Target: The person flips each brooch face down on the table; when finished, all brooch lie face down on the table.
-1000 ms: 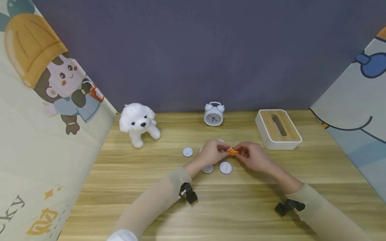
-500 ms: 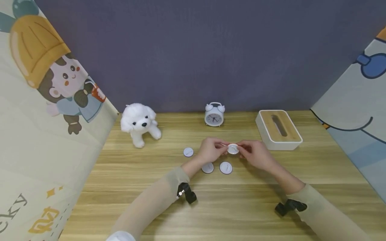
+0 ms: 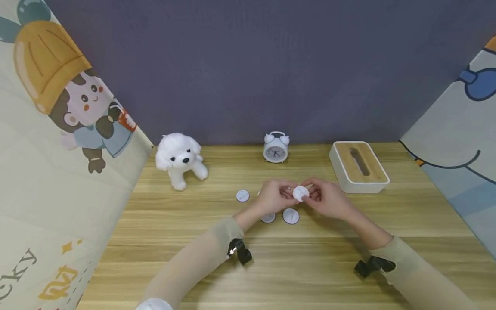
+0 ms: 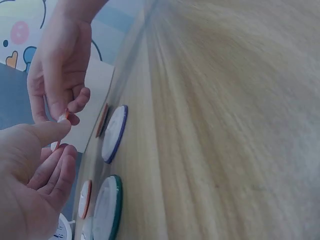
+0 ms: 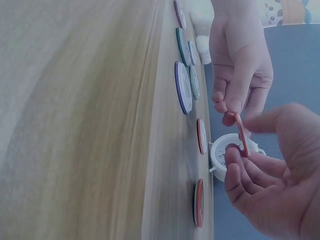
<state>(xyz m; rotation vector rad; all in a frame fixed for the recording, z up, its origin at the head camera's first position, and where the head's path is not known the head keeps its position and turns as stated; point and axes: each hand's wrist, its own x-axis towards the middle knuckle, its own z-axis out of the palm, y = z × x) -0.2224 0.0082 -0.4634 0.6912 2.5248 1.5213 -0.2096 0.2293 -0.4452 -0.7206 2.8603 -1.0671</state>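
Observation:
Between my two hands is a round pin badge [image 3: 301, 193], its white back turned up towards the head camera. An orange rim shows on the same badge [image 5: 242, 134] in the right wrist view. My left hand [image 3: 274, 196] pinches its left edge between thumb and fingers. On the other side my right hand [image 3: 326, 199] holds it with thumb and fingers. Both hands are above the tabletop. Near them lie more badges, white backs up, among them one badge [image 3: 242, 196] at the left and another [image 3: 290, 216] below the hands. The left hand partly covers some.
A white plush dog [image 3: 180, 159] sits at the back left. Behind the hands stands a white alarm clock [image 3: 275, 150]. A white box with a wooden slotted lid [image 3: 358, 168] is at the right. Purple-rimmed [image 5: 183, 87] and orange-rimmed badges [image 5: 201, 136] lie on the wooden table.
The held badge has turned over: its orange printed face showed one second ago, and now its white back shows. Both hands have shifted their fingers slightly around it, staying in almost the same place.

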